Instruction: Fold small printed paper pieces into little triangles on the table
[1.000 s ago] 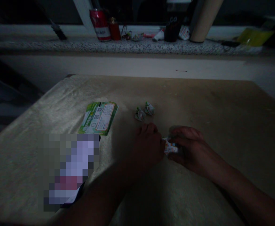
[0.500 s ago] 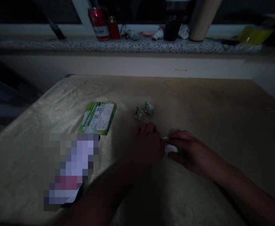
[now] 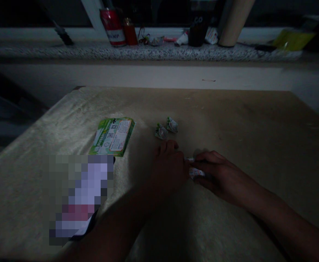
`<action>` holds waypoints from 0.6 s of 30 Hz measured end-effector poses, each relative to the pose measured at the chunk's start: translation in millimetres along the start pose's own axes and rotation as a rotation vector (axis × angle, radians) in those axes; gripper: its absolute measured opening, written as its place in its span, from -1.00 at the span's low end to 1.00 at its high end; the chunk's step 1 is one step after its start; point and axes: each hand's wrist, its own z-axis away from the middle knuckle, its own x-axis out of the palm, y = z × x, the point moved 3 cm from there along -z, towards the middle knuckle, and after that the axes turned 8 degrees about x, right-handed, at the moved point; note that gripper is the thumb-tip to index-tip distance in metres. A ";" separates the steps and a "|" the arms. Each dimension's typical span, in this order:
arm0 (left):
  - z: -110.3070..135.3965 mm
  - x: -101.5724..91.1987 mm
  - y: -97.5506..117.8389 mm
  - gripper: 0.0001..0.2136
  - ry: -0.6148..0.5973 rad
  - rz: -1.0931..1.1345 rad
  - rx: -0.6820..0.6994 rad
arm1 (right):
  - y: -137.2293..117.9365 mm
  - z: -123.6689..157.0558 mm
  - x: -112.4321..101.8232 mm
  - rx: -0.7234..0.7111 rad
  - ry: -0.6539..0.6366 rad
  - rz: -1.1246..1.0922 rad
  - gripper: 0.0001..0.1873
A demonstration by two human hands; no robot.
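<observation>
Packet [image 3: 195, 173], printed: pinched in the right grip [image 3: 221, 175], left end at the left grip [image 3: 169, 165], whose hold cannot be told. Just beyond the left grip: two folded pieces [image 3: 161, 132] on counter [image 3: 230, 120]. Farther left: green pack [image 3: 103, 143], flat.

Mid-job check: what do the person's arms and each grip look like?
The left grip and right grip are bare human hands without gloves. Both visible forearms are bare too: no sleeve, watch or cable shows. The light is too dim to rule out rings or markings.
</observation>
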 end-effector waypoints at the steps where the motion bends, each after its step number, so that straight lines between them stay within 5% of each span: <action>1: -0.2 0.0 0.2 -0.77 -0.005 0.003 -0.001 | 0.3 0.1 0.4 0.001 -0.003 0.001 -0.57; 18: 4.4 -5.4 -5.8 -0.80 0.008 0.043 0.019 | -0.7 -1.1 1.1 0.025 0.003 0.012 -0.59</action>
